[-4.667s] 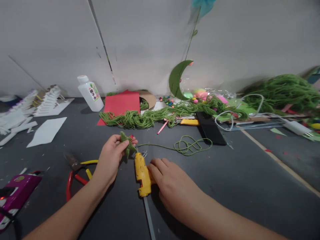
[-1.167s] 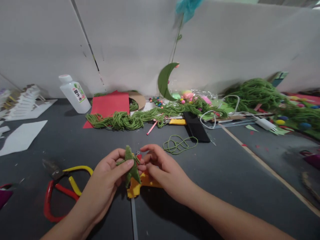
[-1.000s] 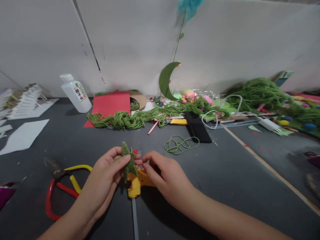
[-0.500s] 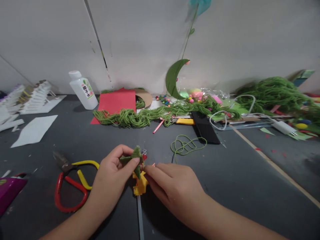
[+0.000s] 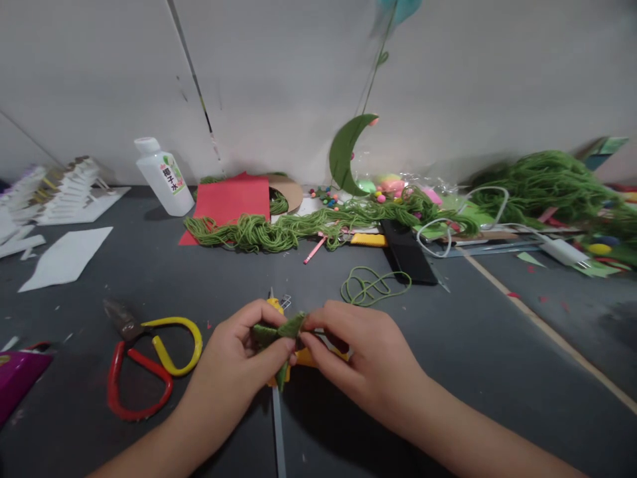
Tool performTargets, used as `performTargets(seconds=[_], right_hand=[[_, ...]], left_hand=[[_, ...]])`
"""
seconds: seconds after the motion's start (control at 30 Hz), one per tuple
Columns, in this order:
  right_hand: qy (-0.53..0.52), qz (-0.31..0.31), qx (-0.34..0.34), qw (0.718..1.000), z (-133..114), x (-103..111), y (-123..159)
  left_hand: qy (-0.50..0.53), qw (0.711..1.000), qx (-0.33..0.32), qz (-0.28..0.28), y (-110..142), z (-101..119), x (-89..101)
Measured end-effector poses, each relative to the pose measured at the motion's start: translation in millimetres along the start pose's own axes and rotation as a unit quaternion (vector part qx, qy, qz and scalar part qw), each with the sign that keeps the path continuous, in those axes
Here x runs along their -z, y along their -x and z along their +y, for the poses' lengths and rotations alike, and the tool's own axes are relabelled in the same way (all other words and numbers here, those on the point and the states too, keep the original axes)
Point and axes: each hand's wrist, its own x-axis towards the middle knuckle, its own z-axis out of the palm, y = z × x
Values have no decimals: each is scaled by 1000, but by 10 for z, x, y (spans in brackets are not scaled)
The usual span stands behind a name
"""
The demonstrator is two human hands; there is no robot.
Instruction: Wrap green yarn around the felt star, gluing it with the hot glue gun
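Note:
My left hand [image 5: 239, 358] pinches a small green yarn-wrapped piece with pointed arms, like a star [image 5: 291, 325], between thumb and fingers. Close against its right side, my right hand [image 5: 365, 352] has thumb and forefinger together at one point, on what looks like a thin green yarn strand; the fingertips partly cover it. Beneath both hands lies a yellow glue gun [image 5: 311, 358], its nozzle pointing away and a pale stick [image 5: 279, 431] running out of its rear. A loose tangle of green yarn [image 5: 375, 287] rests beyond my right hand.
Scissors with red and yellow handles [image 5: 141, 378] lie left. At the back are a white bottle [image 5: 166, 180], red sheet [image 5: 233, 198], green yarn hank [image 5: 259, 232], yellow cutter [image 5: 368, 239], black phone [image 5: 408, 255], white charger [image 5: 565, 251] and green crescent [image 5: 346, 156].
The green star has shifted right and slightly toward me, turning in my left hand. My right hand has moved up and right, uncovering more of the glue gun.

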Motion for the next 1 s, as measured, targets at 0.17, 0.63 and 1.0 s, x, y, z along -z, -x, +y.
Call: performTargets(seconds=[0.17, 0.63, 1.0], right_hand=[[-203, -61, -206, 955, -6, 25, -70], [-479, -127, -318, 808, 49, 21, -93], [-263, -16, -162, 951, -2, -10, -43]], left_hand=[[79, 996, 5, -36, -12, -6, -13], [232, 963, 69, -117, -8, -14, 3], [339, 925, 113, -129, -63, -13, 31]])
